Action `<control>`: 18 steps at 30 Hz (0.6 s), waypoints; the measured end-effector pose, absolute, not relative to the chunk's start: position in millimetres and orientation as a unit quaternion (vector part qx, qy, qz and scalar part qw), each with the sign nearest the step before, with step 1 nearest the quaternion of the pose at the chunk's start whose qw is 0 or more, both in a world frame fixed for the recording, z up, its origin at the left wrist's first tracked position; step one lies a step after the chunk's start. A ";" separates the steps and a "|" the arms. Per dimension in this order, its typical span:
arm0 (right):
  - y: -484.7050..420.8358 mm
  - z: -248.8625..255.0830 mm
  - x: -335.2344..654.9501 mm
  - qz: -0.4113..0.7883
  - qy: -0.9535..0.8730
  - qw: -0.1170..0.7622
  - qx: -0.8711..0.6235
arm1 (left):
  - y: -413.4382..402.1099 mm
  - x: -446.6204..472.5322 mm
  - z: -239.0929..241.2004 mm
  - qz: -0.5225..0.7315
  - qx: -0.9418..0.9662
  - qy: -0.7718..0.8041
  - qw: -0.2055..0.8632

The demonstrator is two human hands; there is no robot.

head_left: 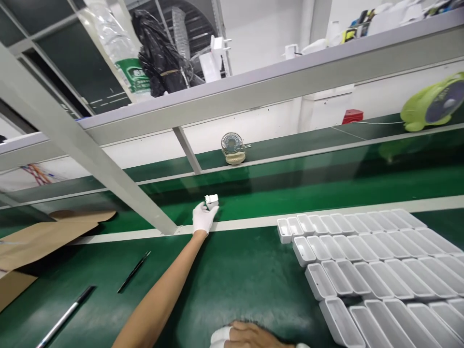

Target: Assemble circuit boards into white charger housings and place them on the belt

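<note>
My left hand (204,217), in a white glove, reaches forward over the bench to the edge of the green belt. Its thumb and fingers are closed around a small white block-shaped piece (212,199), possibly a plug adapter housing. At the bottom edge of the view is my right hand (250,334), with white covers on its fingertips. Those fingers are bent and close together, partly cut off by the frame; whatever they may hold is hidden. To the right of both hands stand rows of white open-topped rectangular trays (346,280).
A black pen (134,271) and a silver marker (65,316) lie left of my arm, beside brown cardboard (47,237). A slanting metal post (119,179) rises near my left hand. Beyond the belt (261,198) stand a small fan (234,149) and a green fan (433,104).
</note>
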State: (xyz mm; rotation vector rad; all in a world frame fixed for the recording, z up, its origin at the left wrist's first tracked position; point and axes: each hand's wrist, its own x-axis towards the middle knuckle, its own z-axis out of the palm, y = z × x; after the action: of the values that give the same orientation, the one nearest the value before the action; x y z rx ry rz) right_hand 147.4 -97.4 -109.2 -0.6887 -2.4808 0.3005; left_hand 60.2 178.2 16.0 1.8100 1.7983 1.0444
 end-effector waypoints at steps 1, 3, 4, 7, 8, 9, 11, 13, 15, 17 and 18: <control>-97.5 -98.3 153.7 0.111 -0.923 0.273 -0.248 | 170.5 59.1 12.8 0.381 0.640 0.641 0.186; -98.2 -78.2 164.9 0.095 -0.928 0.279 -0.230 | 149.2 59.7 7.3 0.392 0.647 0.627 0.185; -98.7 -70.2 169.0 0.080 -0.932 0.280 -0.218 | 136.1 61.9 5.3 0.391 0.662 0.610 0.192; -101.2 -56.1 173.9 0.042 -0.937 0.270 -0.217 | 93.3 78.2 3.8 0.353 0.739 0.520 0.243; -102.5 -54.1 173.9 0.035 -0.937 0.264 -0.226 | 80.0 86.7 4.8 0.330 0.766 0.485 0.262; -103.9 -52.9 173.6 0.031 -0.937 0.258 -0.234 | 68.0 96.4 6.5 0.311 0.789 0.453 0.275; -106.6 -51.3 173.5 0.031 -0.938 0.247 -0.239 | 49.3 117.7 11.0 0.284 0.821 0.404 0.284; -108.1 -49.8 174.2 0.035 -0.941 0.241 -0.235 | 37.2 139.4 15.7 0.262 0.851 0.366 0.271; -108.1 -48.3 174.9 0.036 -0.943 0.239 -0.227 | 29.8 159.5 19.3 0.221 0.884 0.340 0.234; -106.9 -47.9 174.6 0.032 -0.945 0.241 -0.219 | 26.0 175.8 21.0 0.186 0.899 0.337 0.210; -106.2 -48.1 173.8 0.030 -0.945 0.242 -0.216 | 25.2 182.0 21.3 0.180 0.900 0.340 0.206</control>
State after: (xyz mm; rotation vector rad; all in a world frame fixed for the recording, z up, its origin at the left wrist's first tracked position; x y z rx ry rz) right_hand 173.8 -106.2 -48.1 -0.5895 -2.5845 0.0817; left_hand 182.0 25.2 21.3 2.5066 0.9475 0.5028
